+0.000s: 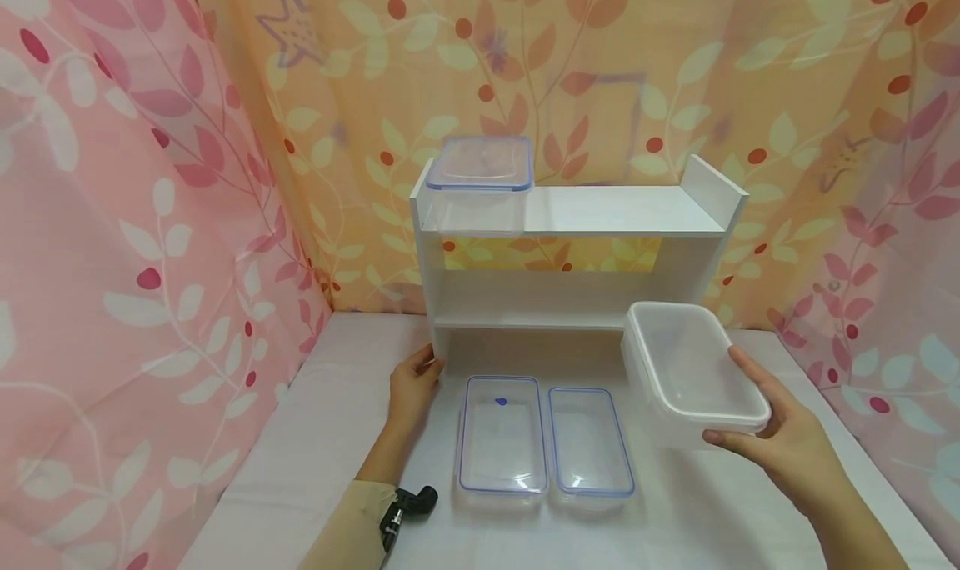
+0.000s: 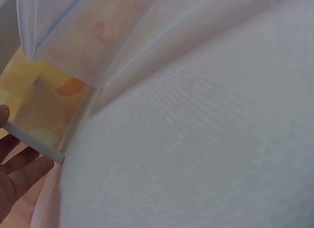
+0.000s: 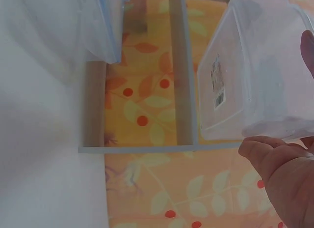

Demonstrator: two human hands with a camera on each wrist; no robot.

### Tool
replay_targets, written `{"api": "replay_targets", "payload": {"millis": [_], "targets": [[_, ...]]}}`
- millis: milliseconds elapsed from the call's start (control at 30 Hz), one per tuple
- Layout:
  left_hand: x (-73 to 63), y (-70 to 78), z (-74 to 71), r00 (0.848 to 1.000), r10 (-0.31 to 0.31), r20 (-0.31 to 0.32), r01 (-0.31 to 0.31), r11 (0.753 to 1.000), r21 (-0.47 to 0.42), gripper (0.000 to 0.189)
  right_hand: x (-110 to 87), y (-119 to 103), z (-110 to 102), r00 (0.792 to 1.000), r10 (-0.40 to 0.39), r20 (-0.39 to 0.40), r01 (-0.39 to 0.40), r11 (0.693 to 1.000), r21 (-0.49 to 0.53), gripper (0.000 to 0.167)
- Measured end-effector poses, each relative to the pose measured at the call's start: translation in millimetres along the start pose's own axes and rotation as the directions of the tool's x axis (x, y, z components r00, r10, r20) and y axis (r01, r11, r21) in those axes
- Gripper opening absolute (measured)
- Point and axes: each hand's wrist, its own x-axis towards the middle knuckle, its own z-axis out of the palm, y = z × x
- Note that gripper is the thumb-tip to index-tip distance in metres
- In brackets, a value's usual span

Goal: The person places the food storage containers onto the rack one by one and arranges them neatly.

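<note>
My right hand [image 1: 795,445] grips a clear plastic food container with a white lid [image 1: 693,362], held in the air before the right end of a white shelf [image 1: 622,212]. A label shows on the underside of that container [image 3: 221,107] in the right wrist view. Down at the shelf's left side panel, my left hand [image 1: 412,391] pinches the panel's edge [image 2: 37,144], thumb on one face and fingers on the other. Two blue-rimmed clear containers, one larger [image 1: 502,462] and one smaller [image 1: 592,449], lie side by side on the table before the shelf.
A clear container with a blue-edged lid [image 1: 480,166] stands on the shelf's top board at the left. The white-covered table [image 1: 300,462] meets patterned curtains [image 1: 360,78] at the back and sides. A black device [image 1: 408,507] is strapped to the left sleeve.
</note>
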Motion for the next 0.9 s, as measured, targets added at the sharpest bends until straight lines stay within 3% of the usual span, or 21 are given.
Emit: {"api": "replay_targets", "payload": {"millis": [233, 500, 733, 900], "targets": [[12.0, -30.7, 4.1, 1.000, -0.007, -0.024, 0.006, 1.000, -0.014, 0.045, 1.8, -13, -7, 0.999, -0.035, 0.033, 0.030, 0.992, 0.123, 0.105], [12.8, -35.5, 4.0, 0.999, 0.007, -0.040, -0.008, 1.000, -0.022, 0.044, 8.5, -29, -16, 0.990, -0.082, 0.112, 0.052, 0.968, 0.247, 0.105], [12.6, -35.9, 3.3, 0.999, -0.002, -0.039, 0.002, 1.000, -0.014, 0.043, 13.8, -43, -23, 0.990, -0.109, 0.092, 0.094, 0.985, 0.147, 0.105], [12.4, -34.8, 4.2, 0.999, 0.004, -0.040, -0.005, 1.000, -0.016, 0.044, 19.9, -54, -29, 0.989, -0.125, 0.074, 0.113, 0.983, 0.145, 0.106]]}}
